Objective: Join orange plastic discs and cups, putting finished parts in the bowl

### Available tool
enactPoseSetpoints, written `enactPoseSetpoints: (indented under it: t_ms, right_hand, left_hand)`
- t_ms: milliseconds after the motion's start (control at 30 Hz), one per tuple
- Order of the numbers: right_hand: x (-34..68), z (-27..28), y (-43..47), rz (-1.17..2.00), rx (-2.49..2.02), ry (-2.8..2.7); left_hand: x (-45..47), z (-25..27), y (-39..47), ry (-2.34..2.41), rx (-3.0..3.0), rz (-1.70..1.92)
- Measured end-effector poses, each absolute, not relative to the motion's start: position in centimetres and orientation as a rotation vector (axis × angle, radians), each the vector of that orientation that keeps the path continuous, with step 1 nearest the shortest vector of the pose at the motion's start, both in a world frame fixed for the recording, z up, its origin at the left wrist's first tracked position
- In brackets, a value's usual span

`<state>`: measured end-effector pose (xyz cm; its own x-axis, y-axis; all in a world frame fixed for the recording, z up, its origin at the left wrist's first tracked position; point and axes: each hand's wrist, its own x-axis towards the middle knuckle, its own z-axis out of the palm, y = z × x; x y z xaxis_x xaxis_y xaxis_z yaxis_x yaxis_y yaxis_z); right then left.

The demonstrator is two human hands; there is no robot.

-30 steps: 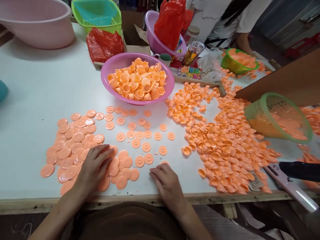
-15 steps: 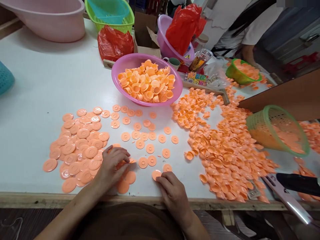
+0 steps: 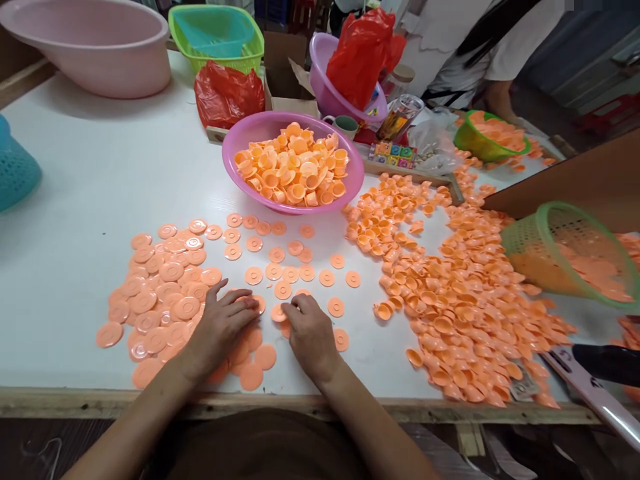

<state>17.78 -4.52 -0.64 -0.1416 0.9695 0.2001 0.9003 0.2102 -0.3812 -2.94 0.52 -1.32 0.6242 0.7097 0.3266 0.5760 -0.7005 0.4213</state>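
Observation:
Small orange toy saucers lie in an overlapping pile at the left, with others spread singly over the middle of the white table. My left hand is over the pile's right side, its fingers apart and bent downward. A saucer shows at its fingertips; whether they touch it is unclear. To the right, my right hand pinches the edge of another saucer between thumb and fingers. More saucers rest below my left hand, near the table's front edge.
A pink basin of orange toy cups stands at the back middle. Loose cups cover the right side. Beyond them lies a tipped green basket. Teal and pale pink containers stand left. Another person's arm shows at the back.
My right hand has moved left and away from me with a saucer, closer to my left hand. The left hand has shifted slightly, and its fingers are more spread.

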Motion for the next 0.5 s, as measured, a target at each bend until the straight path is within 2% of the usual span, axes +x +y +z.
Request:
enactPoseSetpoints:
  t_ms: [67, 200, 300, 500]
  right_hand:
    - [17.9, -0.2, -5.4, 0.303, -1.712, -2.093]
    - [16.6, 0.9, -7.7, 0.703, -1.607, -2.210]
    - [15.3, 0.9, -8.6, 0.868, -1.637, -2.261]
    - [15.8, 1.4, -8.9, 1.105, -1.699, -2.009]
  left_hand:
    - [-4.2, -1.1, 1.0, 1.133, 2.532, 0.735]
    - [-6.2, -1.0, 1.4, 1.411, 2.433, 0.612]
    - [-6.6, -1.1, 1.0, 1.371, 2.472, 0.412]
    - [-7.0, -0.3, 0.0, 1.333, 2.265, 0.424]
